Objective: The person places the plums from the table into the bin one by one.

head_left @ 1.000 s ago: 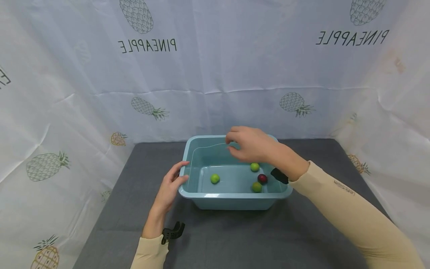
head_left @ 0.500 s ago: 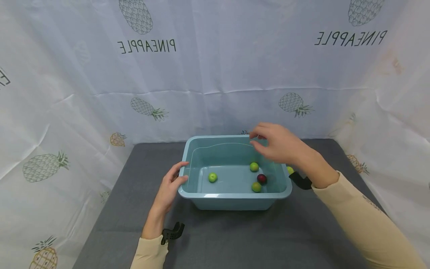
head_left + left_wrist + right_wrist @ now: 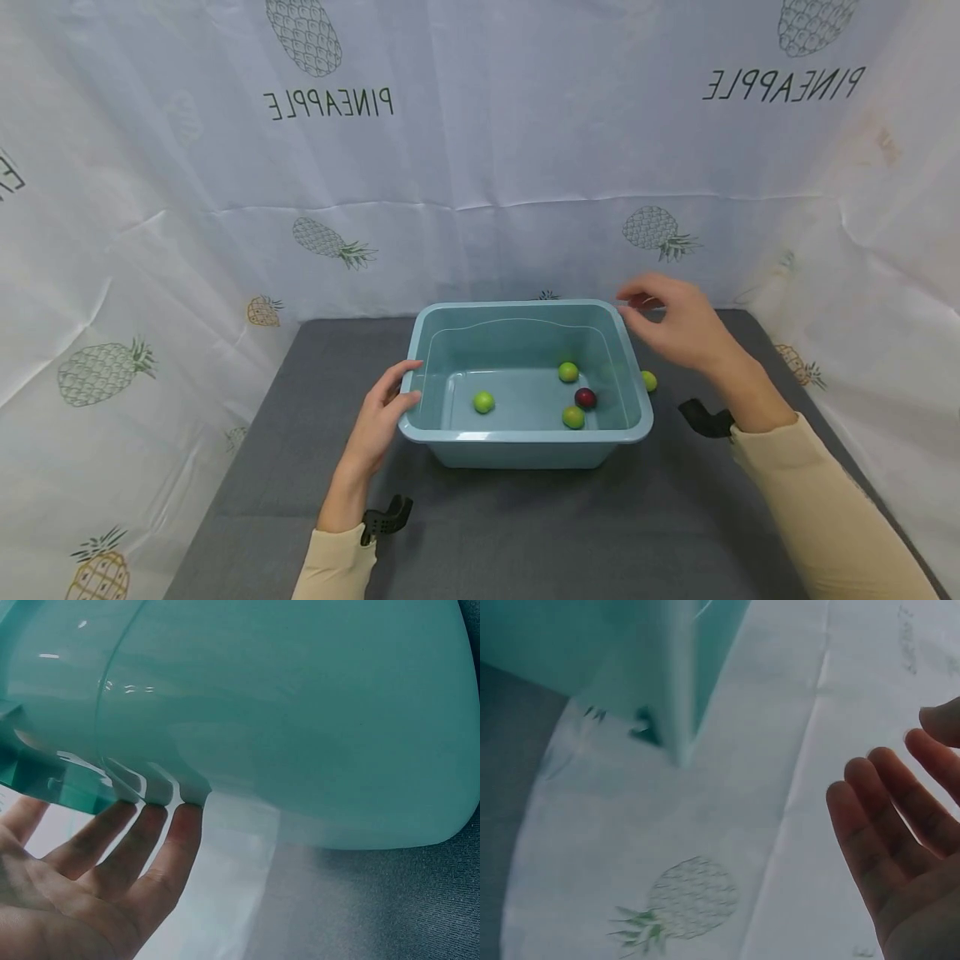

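My left hand [image 3: 381,417] holds the left rim of a light blue plastic basin [image 3: 517,437]. In the left wrist view, its fingertips touch the basin's outer wall [image 3: 300,727]. Inside the basin, a small round green fruit [image 3: 483,402] lies towards the left. A second green fruit [image 3: 568,372], a dark red one [image 3: 586,398] and an olive-green one [image 3: 573,417] are grouped on the right. My right hand [image 3: 678,323] hovers beside the basin's back right corner, fingers loosely bent, holding nothing. The right wrist view shows that hand's palm side [image 3: 907,847].
A yellow-green fruit [image 3: 648,381] sits on the dark grey tabletop [image 3: 525,533], just outside the basin's right wall. White cloth printed with pineapples [image 3: 480,158] hangs behind the table and along both sides. Each wrist wears a black mount [image 3: 387,515].
My right hand has moved right, from above the basin to beyond its right rim, uncovering the yellow-green fruit outside. The left green fruit has rolled slightly. The left hand stays put.
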`<action>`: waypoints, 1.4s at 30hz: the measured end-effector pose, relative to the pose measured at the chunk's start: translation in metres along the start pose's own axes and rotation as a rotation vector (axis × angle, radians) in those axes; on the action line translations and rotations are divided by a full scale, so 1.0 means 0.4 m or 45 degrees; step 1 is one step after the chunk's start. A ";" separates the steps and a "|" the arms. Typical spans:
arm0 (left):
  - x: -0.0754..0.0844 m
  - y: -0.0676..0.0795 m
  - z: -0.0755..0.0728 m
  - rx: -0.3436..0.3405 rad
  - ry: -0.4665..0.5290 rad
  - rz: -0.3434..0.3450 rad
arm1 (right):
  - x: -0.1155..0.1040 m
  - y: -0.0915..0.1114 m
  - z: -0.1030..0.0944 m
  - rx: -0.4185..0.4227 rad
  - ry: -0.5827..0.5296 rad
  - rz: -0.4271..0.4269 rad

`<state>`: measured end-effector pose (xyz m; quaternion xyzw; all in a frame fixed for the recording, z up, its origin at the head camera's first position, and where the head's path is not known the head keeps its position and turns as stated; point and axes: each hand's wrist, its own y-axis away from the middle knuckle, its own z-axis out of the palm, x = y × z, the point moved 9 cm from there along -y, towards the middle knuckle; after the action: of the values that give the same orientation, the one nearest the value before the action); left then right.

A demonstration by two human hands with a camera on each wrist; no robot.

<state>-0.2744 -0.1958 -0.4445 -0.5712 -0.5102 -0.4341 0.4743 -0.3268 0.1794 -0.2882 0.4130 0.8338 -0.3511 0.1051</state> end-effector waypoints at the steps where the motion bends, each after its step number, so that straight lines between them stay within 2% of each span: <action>1: 0.000 0.000 0.000 0.001 -0.001 0.001 | 0.016 0.007 -0.002 0.019 -0.001 0.019; 6: 0.001 0.001 -0.002 0.005 -0.005 -0.001 | 0.108 0.045 0.012 0.066 -0.008 0.114; 11: 0.002 0.001 -0.001 0.003 -0.007 -0.001 | 0.206 0.091 0.056 0.052 -0.064 0.258; 23: 0.001 0.004 -0.001 0.003 -0.005 -0.008 | 0.377 0.195 0.146 0.044 -0.135 0.564; 33: 0.002 0.005 0.000 0.004 0.002 -0.004 | 0.464 0.263 0.216 -0.016 -0.183 0.678; 42: 0.002 0.006 0.000 0.013 -0.006 -0.002 | 0.509 0.300 0.271 -0.081 -0.190 0.790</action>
<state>-0.2718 -0.1959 -0.4439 -0.5693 -0.5140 -0.4305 0.4757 -0.3776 0.2811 -0.5221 0.6171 0.6687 -0.3052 0.2807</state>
